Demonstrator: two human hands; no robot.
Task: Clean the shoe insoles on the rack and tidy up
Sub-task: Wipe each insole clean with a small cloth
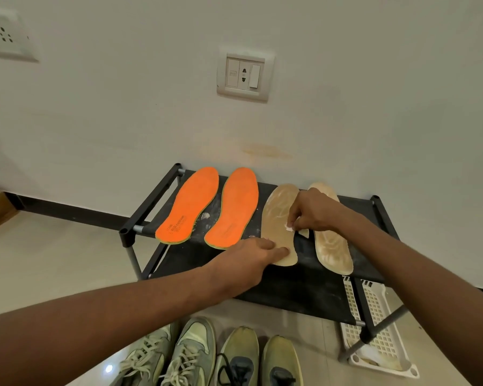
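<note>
While only 1 view, the head camera, is given, the step in hand can be judged from it: the wiping of the tan insoles. 4 insoles are laid on the black fabric top of the rack, which is set against the wall. 2 orange insoles are seen at the left of the shelf, and 2 tan ones at the right, the left tan insole lying just beside the right tan insole.

A small white piece, probably a wipe or tissue, is pinched in the curled fingers of the right hand and is held against the right edge of the left tan insole, about midway along it. The heel end of the same insole is pressed flat by the straight fingers of the left hand, so that it is kept from sliding. The 2 hands are held apart, both arms being stretched forward over the shelf.

Whitish smears are visible on both tan insoles, so the cleaning is judged unfinished. For the next move, strokes along the length of the insole are called for, with the heel pinned down.

Below the shelf, 4 shoes are lined up on the floor, and a white basket is placed under the right end.
</note>
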